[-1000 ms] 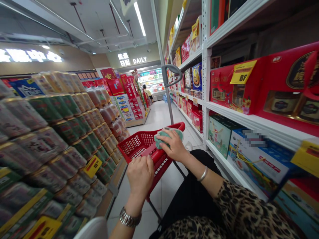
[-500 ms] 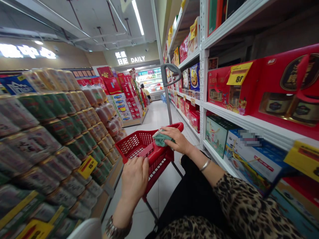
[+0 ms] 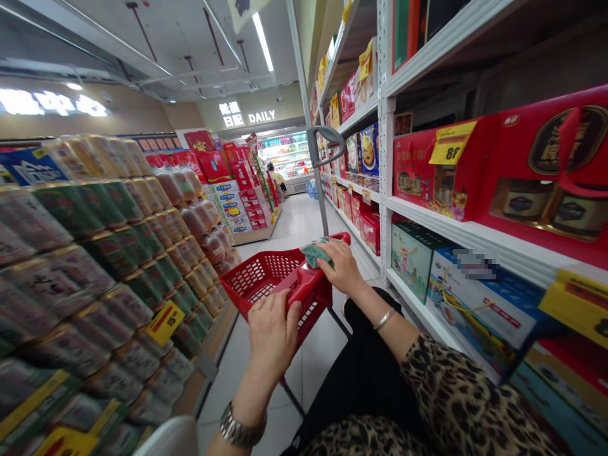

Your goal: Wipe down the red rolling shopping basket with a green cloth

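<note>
In front of me stands a red shopping cart point(image 3: 259, 269) with a perforated plastic basket and a thick red handle bar. My left hand point(image 3: 273, 329) is closed round the near left part of the bar, its fingertips hidden over the far side. Farther along, toward the bar's right end, my right hand point(image 3: 342, 265) presses a folded green cloth point(image 3: 317, 253) onto the top of the handle. Its fingers are curled over the cloth, which sticks out to the left. A grey pole with a loop grip point(image 3: 327, 145) rises behind the cart's right end.
Stacked packs of cans point(image 3: 114, 253) line the left side. White shelving point(image 3: 387, 158) with red gift boxes point(image 3: 546, 171) runs close along my right. Down the tiled aisle are a display of cartons point(image 3: 237, 202), a lit cooler point(image 3: 285, 152) and a person point(image 3: 278, 177).
My right hand and the green cloth have moved slightly right along the handle bar. My left hand has also slid to the right along the bar.
</note>
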`<state>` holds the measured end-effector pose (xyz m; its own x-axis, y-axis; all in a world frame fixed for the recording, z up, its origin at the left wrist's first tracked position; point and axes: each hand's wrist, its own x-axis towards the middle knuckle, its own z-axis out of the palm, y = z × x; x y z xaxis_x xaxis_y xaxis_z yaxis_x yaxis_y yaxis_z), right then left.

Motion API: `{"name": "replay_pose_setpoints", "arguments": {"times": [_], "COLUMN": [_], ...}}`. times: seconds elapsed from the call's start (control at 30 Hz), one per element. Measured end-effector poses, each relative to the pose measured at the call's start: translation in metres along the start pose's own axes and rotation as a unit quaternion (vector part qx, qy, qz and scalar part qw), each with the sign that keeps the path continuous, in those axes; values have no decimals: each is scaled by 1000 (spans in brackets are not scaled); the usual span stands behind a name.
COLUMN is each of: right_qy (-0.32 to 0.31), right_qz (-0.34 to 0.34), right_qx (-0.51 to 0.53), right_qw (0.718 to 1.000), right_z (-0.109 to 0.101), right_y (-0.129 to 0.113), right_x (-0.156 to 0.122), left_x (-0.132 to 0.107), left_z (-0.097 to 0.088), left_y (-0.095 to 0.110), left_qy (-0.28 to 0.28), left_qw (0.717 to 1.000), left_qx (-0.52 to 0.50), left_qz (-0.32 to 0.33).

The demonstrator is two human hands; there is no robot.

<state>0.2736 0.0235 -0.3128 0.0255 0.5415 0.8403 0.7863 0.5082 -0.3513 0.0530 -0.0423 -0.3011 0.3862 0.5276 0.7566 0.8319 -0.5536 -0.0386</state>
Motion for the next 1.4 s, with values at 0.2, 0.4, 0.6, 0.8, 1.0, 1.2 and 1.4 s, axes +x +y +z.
{"name": "replay_pose_setpoints", "arguments": {"times": [0.2, 0.4, 0.6, 0.8, 1.0, 1.2, 1.4], "right_qy": [37, 50, 74, 76, 78, 61, 55], "right_qz": [-114, -211, -189, 2, 44, -111, -169], "right_qx": [47, -7, -5, 15, 26, 8, -26], "right_qw": [992, 976, 979, 997, 996, 992, 984], "right_z": [14, 28, 26, 16, 15, 30, 38], "right_y": [-54, -56, -25, 14, -5, -79, -90], "right_x": [-41, -48, -48, -46, -44, -54, -56], "left_x": [-1, -9, -24, -39, -56, -67, -66], "left_z": [-1, -14, -23, -38, -53, -70, -86], "left_y": [-14, -44, -74, -106, -137, -162, -186], "left_qy": [-20, 2, 11, -1, 9, 2, -32], "left_qw": [1000, 997, 997, 997, 994, 985, 965], "left_qx": [14, -28, -54, -74, -71, -84, -119], "left_qz": [5, 68, 45, -23, -82, -154, -232]}}
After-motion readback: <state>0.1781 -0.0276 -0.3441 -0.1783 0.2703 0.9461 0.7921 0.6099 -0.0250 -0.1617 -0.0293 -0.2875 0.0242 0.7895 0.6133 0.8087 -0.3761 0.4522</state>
